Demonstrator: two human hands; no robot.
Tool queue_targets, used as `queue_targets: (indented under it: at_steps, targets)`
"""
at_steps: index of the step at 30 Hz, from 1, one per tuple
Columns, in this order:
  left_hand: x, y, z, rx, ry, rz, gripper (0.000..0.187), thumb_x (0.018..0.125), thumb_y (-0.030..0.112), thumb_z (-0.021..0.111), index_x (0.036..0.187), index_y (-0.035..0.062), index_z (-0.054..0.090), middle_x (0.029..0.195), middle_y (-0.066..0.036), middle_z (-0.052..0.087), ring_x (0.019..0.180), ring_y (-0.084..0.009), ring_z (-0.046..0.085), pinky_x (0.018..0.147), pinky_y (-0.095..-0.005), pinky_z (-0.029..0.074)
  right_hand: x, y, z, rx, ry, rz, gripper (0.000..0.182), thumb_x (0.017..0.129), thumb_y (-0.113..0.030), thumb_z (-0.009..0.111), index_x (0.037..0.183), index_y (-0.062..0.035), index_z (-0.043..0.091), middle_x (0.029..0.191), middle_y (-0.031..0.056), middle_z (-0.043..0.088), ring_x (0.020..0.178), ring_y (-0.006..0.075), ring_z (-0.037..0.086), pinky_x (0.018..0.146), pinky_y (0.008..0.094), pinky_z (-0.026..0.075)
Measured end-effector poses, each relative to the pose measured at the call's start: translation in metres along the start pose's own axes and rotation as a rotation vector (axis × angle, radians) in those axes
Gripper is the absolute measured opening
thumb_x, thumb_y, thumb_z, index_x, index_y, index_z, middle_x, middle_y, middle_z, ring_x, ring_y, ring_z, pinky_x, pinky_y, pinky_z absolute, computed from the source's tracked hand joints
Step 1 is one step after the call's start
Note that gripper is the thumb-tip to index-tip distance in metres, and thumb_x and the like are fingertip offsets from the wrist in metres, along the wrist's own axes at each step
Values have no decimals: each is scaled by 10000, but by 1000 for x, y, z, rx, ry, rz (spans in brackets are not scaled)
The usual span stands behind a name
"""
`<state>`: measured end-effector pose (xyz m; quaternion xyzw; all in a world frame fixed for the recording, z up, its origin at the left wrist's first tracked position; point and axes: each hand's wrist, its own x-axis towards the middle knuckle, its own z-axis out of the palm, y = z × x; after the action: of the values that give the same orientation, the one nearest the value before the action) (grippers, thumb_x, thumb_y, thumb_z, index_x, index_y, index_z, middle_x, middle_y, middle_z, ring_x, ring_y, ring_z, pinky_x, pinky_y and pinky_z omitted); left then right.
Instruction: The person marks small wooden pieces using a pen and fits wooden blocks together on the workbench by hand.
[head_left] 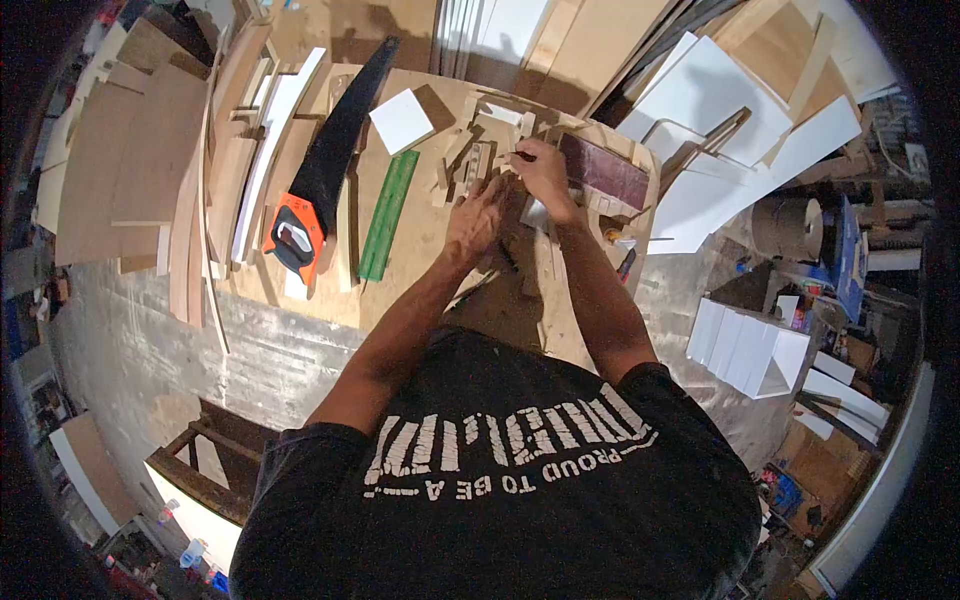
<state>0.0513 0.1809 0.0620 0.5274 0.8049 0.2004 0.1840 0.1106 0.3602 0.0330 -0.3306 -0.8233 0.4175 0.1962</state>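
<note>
My left hand (474,222) lies on the wooden workbench with its fingers stretched forward, their tips at the near end of a small wooden block (480,165). Just to the right, my right hand (546,178) is closed in a pinch. A small dark thing (524,156) shows at its fingertips, too small to name. Beyond both hands are several short wood offcuts (456,147) and a small light-coloured piece (500,115). A dark red sheet of what looks like sandpaper (605,172) lies right of my right hand.
On the left of the workbench (340,305) lie a handsaw (335,150) with an orange handle, a green ruler-like strip (389,215), a white square piece (401,122) and long wooden strips (240,170). White panels (700,190) lean at the right. A screwdriver (622,238) lies near the right edge.
</note>
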Motion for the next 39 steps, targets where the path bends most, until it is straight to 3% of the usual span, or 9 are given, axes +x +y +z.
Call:
queue_targets:
  at_steps: [3,6,12,18,21,31,33,36,39]
  targets:
    - [2,0,-1,64,-5,35,525,902,190,542,1424,185,482,1483,-45,395,1321,-289,418,977,-509,499,5,11,6,-87,-10,-111,251,812,-223,787,881,11,729,783,131,725,735,214,709,698,340,539]
    - [2,-1,-2,101,-28,51,547,891,181,552,1432,192,473,1494,-34,389,1334,-278,413,984,-508,497,5,16,12,-70,16,9,254,818,-234,784,842,15,734,681,120,702,608,178,683,602,329,534]
    - [0,2,-3,144,16,62,564,867,166,576,1422,197,484,1469,-19,409,1308,-269,436,971,-495,506,4,7,7,93,-66,256,273,810,-213,798,804,47,717,645,101,680,537,145,641,491,292,502]
    - [-3,6,-9,149,29,53,563,865,164,584,1417,192,480,1431,-25,432,1290,-269,448,950,-490,516,17,25,6,294,-211,417,201,816,-115,781,838,66,695,710,79,666,597,151,634,525,272,503]
    - [-3,7,-11,124,19,39,547,871,172,580,1409,192,485,1435,-25,430,1292,-268,446,956,-497,511,16,15,-8,620,-272,552,157,828,-78,762,821,59,686,741,78,666,637,151,631,570,257,510]
    - [-6,8,0,259,31,-7,582,909,174,546,1475,236,423,1466,-67,411,1337,-300,411,978,-505,488,17,10,-10,436,-252,482,177,797,-56,792,835,68,672,787,97,667,610,147,623,526,264,481]
    - [-7,9,0,204,-24,-67,619,910,174,559,1500,248,386,1460,-79,435,1326,-302,437,974,-480,499,19,27,1,333,-173,414,184,793,-66,797,833,65,675,759,85,659,579,135,608,488,260,446]
    - [-6,23,-17,195,-167,-117,670,903,173,587,1523,255,346,1436,-93,486,1280,-305,506,957,-442,519,17,38,9,319,-69,293,274,722,-130,846,890,51,729,701,99,687,569,162,623,558,313,504]
    - [-11,22,-17,70,-169,-111,726,888,168,616,1538,261,309,1361,-101,565,1156,-311,612,915,-431,543,16,30,-3,423,-287,348,296,714,-170,857,856,57,729,655,91,666,532,160,579,531,314,476]
